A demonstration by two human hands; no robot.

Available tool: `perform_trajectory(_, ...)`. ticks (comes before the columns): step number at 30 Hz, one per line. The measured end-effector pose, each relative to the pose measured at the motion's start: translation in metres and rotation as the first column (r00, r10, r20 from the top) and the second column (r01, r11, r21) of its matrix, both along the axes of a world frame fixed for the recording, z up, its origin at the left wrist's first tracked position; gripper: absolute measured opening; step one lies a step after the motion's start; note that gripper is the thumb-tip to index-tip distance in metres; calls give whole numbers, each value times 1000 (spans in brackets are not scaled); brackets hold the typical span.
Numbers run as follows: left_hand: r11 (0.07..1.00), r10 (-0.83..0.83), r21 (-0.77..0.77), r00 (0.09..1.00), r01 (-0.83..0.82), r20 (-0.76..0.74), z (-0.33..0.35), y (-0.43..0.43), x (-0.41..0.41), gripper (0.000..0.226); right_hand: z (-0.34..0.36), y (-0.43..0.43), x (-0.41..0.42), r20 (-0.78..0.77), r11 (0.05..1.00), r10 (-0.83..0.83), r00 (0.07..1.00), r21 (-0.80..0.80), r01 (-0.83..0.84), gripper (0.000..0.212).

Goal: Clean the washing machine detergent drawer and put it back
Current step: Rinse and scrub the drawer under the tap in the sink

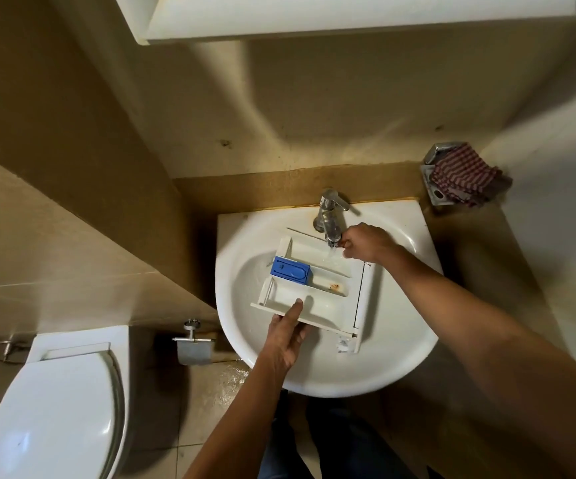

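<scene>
Detergent drawer (314, 307), white with a blue insert (290, 270), is held in the basin of the sink (400, 357), its far compartment under water running from the tap (329, 216). The near edge is gripped by the left hand (286, 335), thumb on top. The right hand (366, 242) is curled at the spout mouth; whether anything is grasped cannot be told. Rinsing is judged under way; a brown stain (334, 288) calls for rubbing next.
</scene>
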State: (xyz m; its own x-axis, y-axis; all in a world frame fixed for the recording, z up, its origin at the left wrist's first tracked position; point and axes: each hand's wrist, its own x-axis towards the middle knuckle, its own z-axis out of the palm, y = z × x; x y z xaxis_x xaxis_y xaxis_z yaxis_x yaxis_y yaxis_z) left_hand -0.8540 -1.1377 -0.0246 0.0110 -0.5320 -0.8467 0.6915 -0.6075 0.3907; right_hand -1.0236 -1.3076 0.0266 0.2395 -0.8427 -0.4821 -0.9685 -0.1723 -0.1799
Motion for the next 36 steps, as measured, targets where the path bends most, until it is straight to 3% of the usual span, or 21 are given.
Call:
perform_trajectory(4, 999, 33, -14, 999, -33, -21, -2, 4, -9, 46, -6, 17, 5, -97, 977, -102, 990, -199, 82, 33)
perform_trajectory(6, 998, 54, -24, 998, -55, -41, -2, 5, -13, 45, -8, 31, 4, -90, 930, -254, 963, -296, 218, 45)
perform_trajectory(9, 997, 76, -30, 995, -78, -62, -1, 8, -16, 42, -14, 52, 2, 142, 820, -526, 838, -178, 545, 57)
perform_trajectory(12, 998, 62, -28, 995, -64, -74, -3, 8, -14, 37, -22, 60, -2, 294, 779, -587, 755, -51, 625, 67)
perform_trajectory(15, 999, 31, -33, 996, -34, -79, -4, 9, -7, 32, -22, 54, -7, 297, 783, -586, 754, -33, 622, 70)
perform_trajectory(20, 974, 223, -39, 975, -224, -16, -14, 9, 9, 36, -22, 45, -12, 251, 813, -552, 795, -46, 580, 64)
perform_trajectory(24, 983, 178, -39, 983, -180, -45, -16, 13, 16, 42, -23, 45, -6, 248, 826, -532, 810, -59, 561, 55)
perform_trajectory(26, 985, 163, -46, 984, -167, -71, -15, 16, 18, 42, -24, 56, 6, 158, 831, -476, 865, -242, 501, 51)
perform_trajectory(28, 990, 128, -59, 990, -132, -58, -13, 16, 20, 36, -25, 73, 26, 8, 852, -317, 948, -438, 288, 48)
perform_trajectory(29, 993, 100, -66, 994, -103, -44, -12, 16, 22, 30, -28, 80, 37, 4, 861, -212, 977, -472, 189, 45)
perform_trajectory(31, 997, 41, -67, 999, -42, -22, -10, 16, 25, 16, -37, 89, 56, 22, 925, -14, 1000, -379, 21, 34)
perform_trajectory(32, 998, 20, -64, 1000, -21, -14, -9, 16, 25, 12, -41, 89, 61, 22, 957, -7, 1000, -289, 13, 30)
perform_trajectory(34, 998, 2, -66, 1000, -3, -7, -7, 16, 25, 12, -44, 82, 64, -31, 987, -108, 994, -124, 103, 41)
perform_trajectory(36, 997, -2, -76, 1000, 2, -5, -7, 15, 26, 13, -45, 76, 67, -70, 980, -184, 980, -87, 178, 51)
